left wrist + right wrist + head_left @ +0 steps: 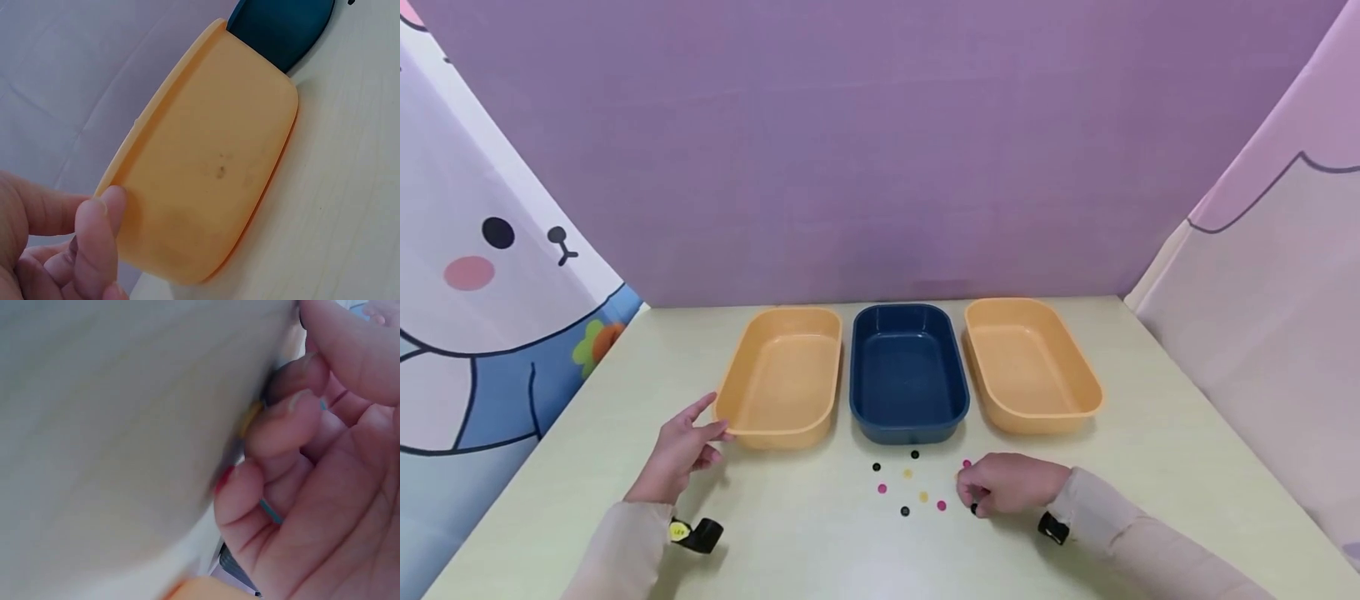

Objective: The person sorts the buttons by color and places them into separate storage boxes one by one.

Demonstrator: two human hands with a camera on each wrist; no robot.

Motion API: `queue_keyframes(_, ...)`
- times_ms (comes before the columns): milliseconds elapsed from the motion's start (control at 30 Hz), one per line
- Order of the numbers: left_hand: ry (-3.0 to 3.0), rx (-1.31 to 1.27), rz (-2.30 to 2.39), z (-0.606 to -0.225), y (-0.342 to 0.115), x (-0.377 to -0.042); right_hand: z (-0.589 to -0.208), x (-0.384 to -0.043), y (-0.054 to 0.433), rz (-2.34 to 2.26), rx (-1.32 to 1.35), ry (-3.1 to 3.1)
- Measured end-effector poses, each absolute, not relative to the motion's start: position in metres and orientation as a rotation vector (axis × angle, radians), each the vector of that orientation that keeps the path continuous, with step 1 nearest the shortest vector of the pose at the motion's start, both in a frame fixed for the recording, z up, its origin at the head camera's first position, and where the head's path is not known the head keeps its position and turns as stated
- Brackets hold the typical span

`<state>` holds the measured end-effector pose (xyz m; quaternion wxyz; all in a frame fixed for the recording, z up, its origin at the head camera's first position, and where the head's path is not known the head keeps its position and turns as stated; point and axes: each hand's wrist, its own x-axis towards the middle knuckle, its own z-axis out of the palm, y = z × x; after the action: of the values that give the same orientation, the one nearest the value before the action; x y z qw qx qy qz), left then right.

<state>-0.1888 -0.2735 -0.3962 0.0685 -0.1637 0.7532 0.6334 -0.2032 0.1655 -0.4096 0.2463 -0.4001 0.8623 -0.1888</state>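
My left hand is at the near left corner of the left orange tray. Its thumb and index finger touch the rim there, as the left wrist view also shows up close. On the table my right hand lies low with bent fingers, among small round button-like discs. A black disc shows at its near side and a pink disc at its far side. In the right wrist view, a yellow disc and a red disc appear right at the fingertips. I cannot tell whether it pinches one.
A dark blue tray stands between the left tray and a second orange tray. In front of it lie several loose discs, among them a black one, a yellow one and a pink one. A purple cloth hangs behind.
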Motion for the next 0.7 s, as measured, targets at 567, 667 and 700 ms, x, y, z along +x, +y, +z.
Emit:
queue_keyframes(567, 2.276, -0.488, 1.909, -0.397, -0.277, -0.186, -0.392, -0.214, 0.153, -0.886, -1.119, 2.317)
queue_keyframes(667, 2.276, -0.483, 1.899, -0.398, -0.275, -0.188, -0.389, -0.212, 0.15, -0.92, -1.085, 2.348)
queue_keyframes(700, 2.276, -0.479, 1.9, -0.398, -0.274, -0.189, -0.388, -0.212, 0.15, -0.929, -1.072, 2.357)
